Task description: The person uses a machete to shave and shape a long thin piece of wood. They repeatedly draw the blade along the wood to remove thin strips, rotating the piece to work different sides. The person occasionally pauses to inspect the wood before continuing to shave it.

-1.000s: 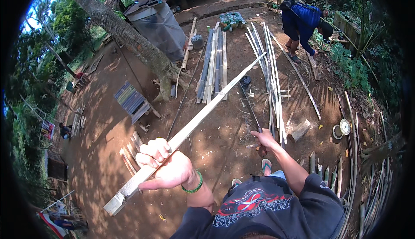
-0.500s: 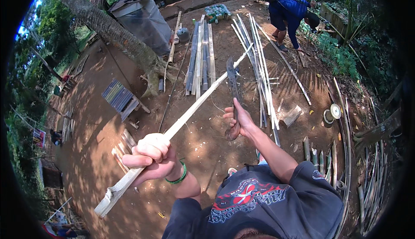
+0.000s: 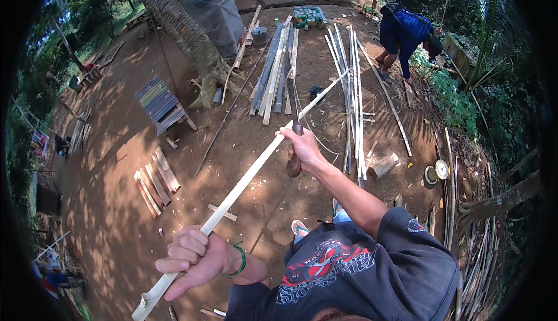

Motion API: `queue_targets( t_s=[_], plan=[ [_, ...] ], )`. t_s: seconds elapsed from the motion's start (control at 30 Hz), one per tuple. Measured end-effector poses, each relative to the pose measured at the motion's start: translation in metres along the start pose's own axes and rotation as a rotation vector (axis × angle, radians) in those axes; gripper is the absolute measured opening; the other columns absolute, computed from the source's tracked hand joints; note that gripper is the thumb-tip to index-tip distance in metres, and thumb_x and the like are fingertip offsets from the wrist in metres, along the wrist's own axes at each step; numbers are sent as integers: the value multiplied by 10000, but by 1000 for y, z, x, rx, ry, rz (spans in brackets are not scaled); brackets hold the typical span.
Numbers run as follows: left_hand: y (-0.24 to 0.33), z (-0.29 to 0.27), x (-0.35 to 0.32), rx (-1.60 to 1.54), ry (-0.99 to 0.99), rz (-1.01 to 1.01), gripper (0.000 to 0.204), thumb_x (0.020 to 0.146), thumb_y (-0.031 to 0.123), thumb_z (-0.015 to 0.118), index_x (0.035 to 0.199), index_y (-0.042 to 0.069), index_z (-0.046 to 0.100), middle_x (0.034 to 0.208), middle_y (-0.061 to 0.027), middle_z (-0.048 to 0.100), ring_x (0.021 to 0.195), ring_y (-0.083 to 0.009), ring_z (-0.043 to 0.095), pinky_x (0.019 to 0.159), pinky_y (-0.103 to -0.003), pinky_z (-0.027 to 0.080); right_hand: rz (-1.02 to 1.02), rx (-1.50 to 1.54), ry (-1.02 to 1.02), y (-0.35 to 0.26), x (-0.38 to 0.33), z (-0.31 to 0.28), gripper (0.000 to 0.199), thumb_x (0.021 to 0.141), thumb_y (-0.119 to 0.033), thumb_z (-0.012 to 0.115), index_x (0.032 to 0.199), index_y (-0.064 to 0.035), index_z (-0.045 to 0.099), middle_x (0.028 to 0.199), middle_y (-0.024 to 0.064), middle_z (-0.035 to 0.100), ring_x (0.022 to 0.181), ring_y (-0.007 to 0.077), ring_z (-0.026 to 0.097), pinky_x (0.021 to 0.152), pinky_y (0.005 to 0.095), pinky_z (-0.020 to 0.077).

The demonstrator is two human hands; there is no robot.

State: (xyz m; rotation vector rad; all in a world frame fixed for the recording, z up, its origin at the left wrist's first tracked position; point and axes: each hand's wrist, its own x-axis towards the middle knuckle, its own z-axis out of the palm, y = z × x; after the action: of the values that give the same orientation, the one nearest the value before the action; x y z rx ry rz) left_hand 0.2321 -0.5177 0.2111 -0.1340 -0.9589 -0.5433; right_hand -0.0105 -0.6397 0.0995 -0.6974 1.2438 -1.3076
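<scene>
My left hand point(image 3: 195, 257) is closed around the lower part of a long, pale bamboo strip point(image 3: 239, 190). The strip runs diagonally up and away to the right, thinning toward its far tip, with a knobby node near the lower end. In my right hand point(image 3: 303, 151) is a machete point(image 3: 295, 166) gripped by its brown wooden handle, the dark blade pointing away from me. The thumb side of that hand meets the strip about midway, and the blade crosses close beside it. Whether the blade touches the strip I cannot tell.
Split bamboo slats point(image 3: 270, 77) and thin strips point(image 3: 357, 106) lie ahead on the dirt. Shorter slats point(image 3: 152, 181) lie left, beyond them a low slatted bench point(image 3: 158, 103) and a tree trunk point(image 3: 186, 30). At right are a log piece point(image 3: 385, 165), a spool point(image 3: 441, 170) and a bending person point(image 3: 407, 33).
My right hand with the machete has moved left and up against the strip. My left hand and the strip's lower end have shifted down. The view has moved slightly.
</scene>
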Motion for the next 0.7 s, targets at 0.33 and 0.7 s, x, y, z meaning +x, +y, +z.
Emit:
queue_targets(
  t_s=[0.33,0.7],
  plan=[
    [57,36,-32,-33,-102,-118,635,926,716,419,724,114,424,555,24,316,486,-96,264,477,-271,245,-135,-97,-2,5,-33,-27,299,877,-307,733,807,-43,611,563,-20,483,449,99,471,427,296,391],
    [76,93,-92,56,-84,-216,648,917,741,330,690,134,360,586,32,311,541,-113,287,519,-275,265,-285,-546,-77,50,-202,-145,384,941,-362,665,1012,15,639,608,38,559,584,124,509,553,323,411]
  ],
)
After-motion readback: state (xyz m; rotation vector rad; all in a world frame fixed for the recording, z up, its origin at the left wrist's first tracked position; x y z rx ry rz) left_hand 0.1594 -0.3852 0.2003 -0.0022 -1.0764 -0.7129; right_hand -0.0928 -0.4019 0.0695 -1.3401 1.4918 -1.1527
